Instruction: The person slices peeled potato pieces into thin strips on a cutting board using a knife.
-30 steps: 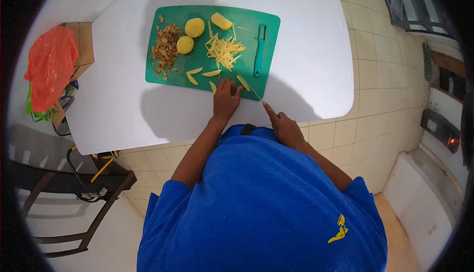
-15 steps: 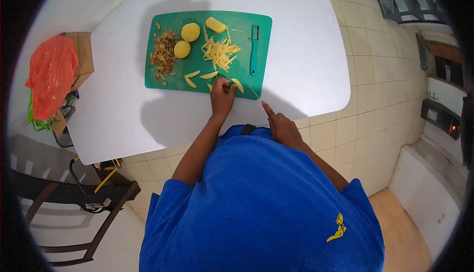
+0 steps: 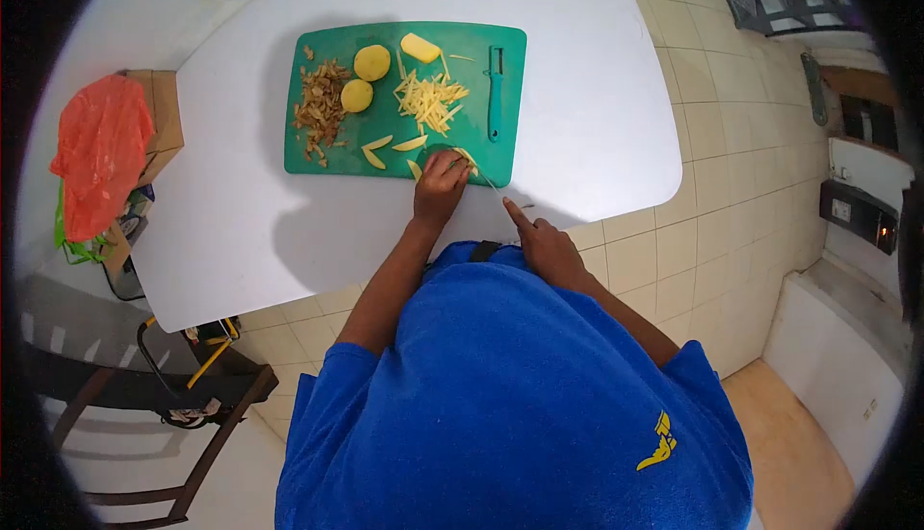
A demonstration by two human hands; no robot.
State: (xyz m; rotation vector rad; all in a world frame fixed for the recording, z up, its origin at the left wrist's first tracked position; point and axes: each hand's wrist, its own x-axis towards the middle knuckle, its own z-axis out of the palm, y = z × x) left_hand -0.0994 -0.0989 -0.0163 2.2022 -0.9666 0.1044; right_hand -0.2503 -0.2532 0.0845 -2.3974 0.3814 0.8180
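My right hand (image 3: 545, 241) is closed around a knife (image 3: 489, 182), its index finger stretched along the back. The blade reaches over the front edge of a green cutting board (image 3: 385, 126) to a potato slice (image 3: 467, 156). My left hand (image 3: 443, 180) has its fingers curled down on that slice, beside the blade. Left of it lie several more potato slices (image 3: 377, 157). Behind them is a heap of thin potato strips (image 3: 430, 102). A cut potato piece (image 3: 420, 47) and two peeled potatoes (image 3: 372, 63) rest farther back.
Brown potato peelings (image 3: 321, 106) are piled on the board's left side. A green peeler (image 3: 496, 97) lies along its right side. The board is on a white table (image 3: 597, 97). A red plastic bag (image 3: 101, 150) and a cardboard box (image 3: 159, 111) stand at the left.
My left hand has shifted slightly right and its fingers have come down on the slice. The knife blade has moved left and now meets that slice.
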